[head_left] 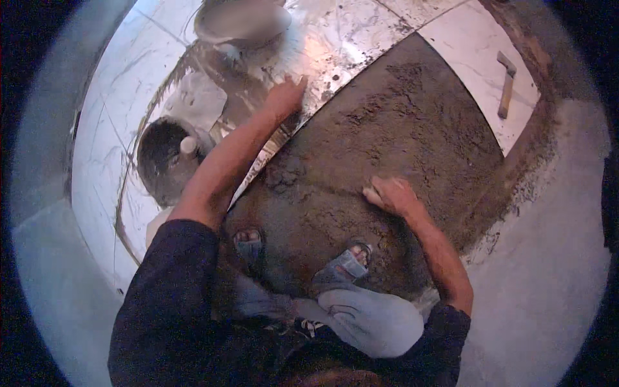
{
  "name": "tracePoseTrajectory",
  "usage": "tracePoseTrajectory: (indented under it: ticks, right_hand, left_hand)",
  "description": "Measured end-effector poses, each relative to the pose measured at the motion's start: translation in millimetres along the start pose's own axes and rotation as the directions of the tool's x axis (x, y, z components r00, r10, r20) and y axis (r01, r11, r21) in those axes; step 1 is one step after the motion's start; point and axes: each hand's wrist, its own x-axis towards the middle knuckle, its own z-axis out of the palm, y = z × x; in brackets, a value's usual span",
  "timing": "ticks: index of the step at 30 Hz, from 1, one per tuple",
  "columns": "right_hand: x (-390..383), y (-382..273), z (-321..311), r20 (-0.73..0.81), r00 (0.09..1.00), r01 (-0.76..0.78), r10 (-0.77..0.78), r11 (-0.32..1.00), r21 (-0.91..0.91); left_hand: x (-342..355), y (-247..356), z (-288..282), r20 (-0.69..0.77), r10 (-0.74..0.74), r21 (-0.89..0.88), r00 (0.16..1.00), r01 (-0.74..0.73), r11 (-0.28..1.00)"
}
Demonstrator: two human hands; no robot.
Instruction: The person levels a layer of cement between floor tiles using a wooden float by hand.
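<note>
You're crouching over the mortar bed point(400, 122), a dark rough patch w/ no tile on it, both sandalled feet point(342, 261) standing on it. Your left hand point(285, 95) is reaching fwd & pressing on the glossy marble tile point(335, 45) right at the edge where tile meets mortar; fingers point(298, 82) are lying nearly flat & together, palm down, gripping nothing. Your right hand point(392, 195) is resting on the mortar near the middle of the bed, fingers curled loosely under, knuckles up; can't tell if anything's inside them. A dark round bucket point(166, 158) w/ a pale handle sticking up is sitting on the tiles just left of your left forearm. A wooden-handled hammer point(506, 84) is lying on the white tile at far right, well apart from both hands.
</note>
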Motion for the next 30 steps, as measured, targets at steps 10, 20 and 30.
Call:
tracePoseTrajectory:
  ticks: [10, 20, 30]
  right_hand:
    - [32, 149, -72, -0.581, 0.609, -0.273, 0.540, 0.831, 0.485]
    - [91, 169, -99, -0.543, 0.758, -0.208, 0.360, 0.924, 0.322]
    - [49, 57, -35, 0.005, 0.999, -0.051, 0.050, 0.991, 0.127]
  left_hand:
    - [-1, 3, -8, 0.058, 0.009, -0.056, 0.998, -0.006, 0.998]
    - [-4, 18, -25, 0.098, -0.014, -0.020, 0.995, 0.016, 1.000]
    - [1, 6, -5, 0.091, -0.031, -0.015, 0.995, 0.032, 0.999]
